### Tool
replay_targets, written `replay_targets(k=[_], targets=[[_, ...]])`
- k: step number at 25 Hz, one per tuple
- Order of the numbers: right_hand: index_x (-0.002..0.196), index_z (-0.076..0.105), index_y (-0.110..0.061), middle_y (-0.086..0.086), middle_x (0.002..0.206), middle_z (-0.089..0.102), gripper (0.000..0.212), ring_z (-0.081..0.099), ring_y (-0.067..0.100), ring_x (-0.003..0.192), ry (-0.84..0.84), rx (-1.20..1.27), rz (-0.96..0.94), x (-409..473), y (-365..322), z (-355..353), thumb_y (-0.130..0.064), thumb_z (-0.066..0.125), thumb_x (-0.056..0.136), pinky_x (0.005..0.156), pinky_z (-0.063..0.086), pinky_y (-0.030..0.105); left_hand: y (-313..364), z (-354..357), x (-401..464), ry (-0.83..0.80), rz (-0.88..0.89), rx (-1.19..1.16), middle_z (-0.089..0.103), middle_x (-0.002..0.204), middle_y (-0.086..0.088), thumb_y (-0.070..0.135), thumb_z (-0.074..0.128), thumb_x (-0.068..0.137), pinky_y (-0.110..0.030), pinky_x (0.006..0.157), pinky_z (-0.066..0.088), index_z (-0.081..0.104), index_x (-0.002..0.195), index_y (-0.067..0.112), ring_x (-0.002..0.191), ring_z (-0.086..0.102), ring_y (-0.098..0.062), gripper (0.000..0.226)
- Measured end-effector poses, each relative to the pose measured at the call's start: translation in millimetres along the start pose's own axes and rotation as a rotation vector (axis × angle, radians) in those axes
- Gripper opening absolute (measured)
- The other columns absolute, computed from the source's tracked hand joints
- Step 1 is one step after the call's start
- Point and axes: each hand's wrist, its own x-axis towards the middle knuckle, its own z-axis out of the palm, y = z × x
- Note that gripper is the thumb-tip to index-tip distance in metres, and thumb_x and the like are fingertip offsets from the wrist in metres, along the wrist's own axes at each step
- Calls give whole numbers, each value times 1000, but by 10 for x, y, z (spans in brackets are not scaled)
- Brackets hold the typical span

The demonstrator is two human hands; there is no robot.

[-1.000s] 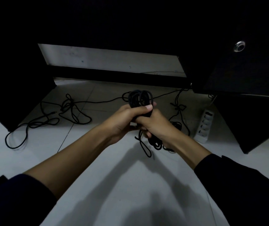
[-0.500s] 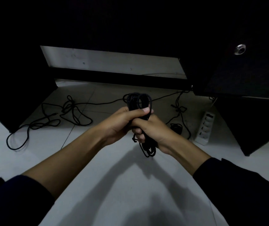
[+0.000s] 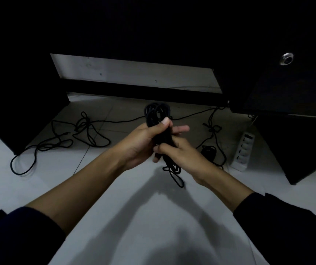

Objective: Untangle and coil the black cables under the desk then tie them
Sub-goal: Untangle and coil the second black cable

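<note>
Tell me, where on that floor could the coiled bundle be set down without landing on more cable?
The bare tiles nearest the person, below both hands, are free. A smaller bare strip lies between the loose cables on the left and the coiled bundle. By the power strip it is crowded with knotted cable.

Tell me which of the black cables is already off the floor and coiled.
The coiled cable, gripped by the left hand and right hand. The tangled cable lies loose on the tiles.
</note>
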Motion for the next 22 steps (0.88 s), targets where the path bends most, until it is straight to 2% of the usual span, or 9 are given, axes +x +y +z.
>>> replay_targets(k=[2,5,9,13,15,17,18,20,22], targets=[[77,59,-20,-4,58,59,15,60,17,65,70,32,-13,16,-10,51,-26,53,90,73,52,46,-33,49,0,46,30,-34,71,113,-5,31,46,99,-29,50,45,57,99,15,96,69,-21,21],[74,52,-12,-6,52,45,20,47,14,50,108,132,-21,67,7,68,-21,47,92,52,48,37,-93,144,-13,129,59,-1,71,103,-8,32,51,97,-32,47,48,62,114,9,71,65,-23,31],[76,53,-14,-5,52,43,19,42,10,46,83,241,7,140,45,109,-24,47,91,42,35,26,-145,166,4,139,18,15,68,92,-10,38,48,97,-34,51,43,64,123,14,54,46,-27,39],[78,62,-18,3,59,58,18,51,15,50,16,329,20,258,23,41,-32,56,87,44,42,26,-87,65,121,102,19,63,70,75,-16,40,39,100,-36,49,37,63,125,18,43,39,-25,41],[93,66,-17,7,71,68,28,57,18,54,-59,324,46,265,90,-32,-44,58,86,49,47,28,-50,-4,166,109,20,8,69,104,-22,38,38,101,-44,58,42,67,105,14,55,59,-29,38],[100,67,-21,6,76,71,46,58,16,55,-93,260,114,227,222,-100,-61,59,81,52,48,27,-21,-131,232,151,40,-186,70,91,-8,31,41,101,-44,84,51,56,82,13,89,70,-22,30],[97,68,-23,4,72,70,49,56,13,55,-90,199,126,197,301,-136,-67,60,77,52,47,25,-4,-206,263,172,50,-262,63,76,-1,28,42,101,-40,88,54,51,78,14,88,69,-19,28],[85,70,-22,-4,63,61,43,52,10,56,-96,69,98,162,464,-226,-63,64,77,54,45,25,6,-343,288,209,58,-293,45,60,6,26,44,100,-31,67,57,48,76,17,60,58,-13,26],[80,69,-21,-8,64,57,26,52,8,62,-135,-63,46,162,581,-356,-46,63,87,59,44,26,-27,-420,302,234,34,-252,36,54,8,26,45,99,-22,46,42,47,74,19,45,41,-8,26]])
